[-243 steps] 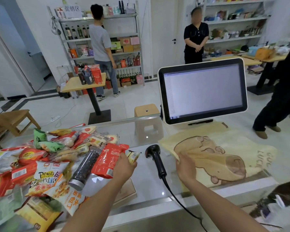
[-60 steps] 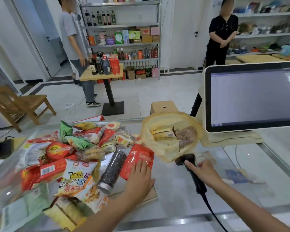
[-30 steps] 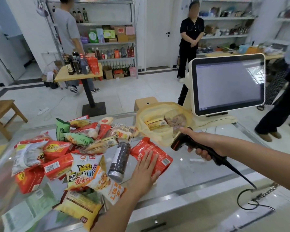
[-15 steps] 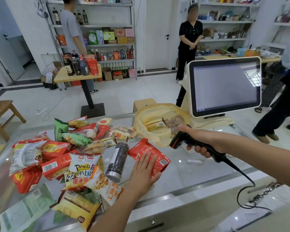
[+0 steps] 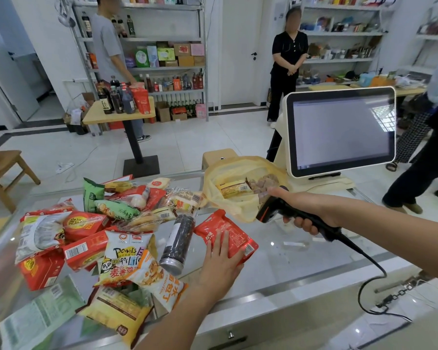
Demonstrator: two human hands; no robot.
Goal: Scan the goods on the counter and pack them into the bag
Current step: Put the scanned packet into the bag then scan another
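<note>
Red packet (image 5: 220,222) under left hand (image 5: 219,261), fingers (image 5: 224,242) straight, right hand (image 5: 314,208) fingers curled round scanner (image 5: 273,210), apparently aimed at it

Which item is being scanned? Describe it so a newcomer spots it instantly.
From the white register screen on the glass counter, drop to the yellow bag beside it. Nearest the bag lies a red pouch under the left hand. It lies right of the dark jar, outside the snack heap, the scanner's red light on its barcode.
</note>
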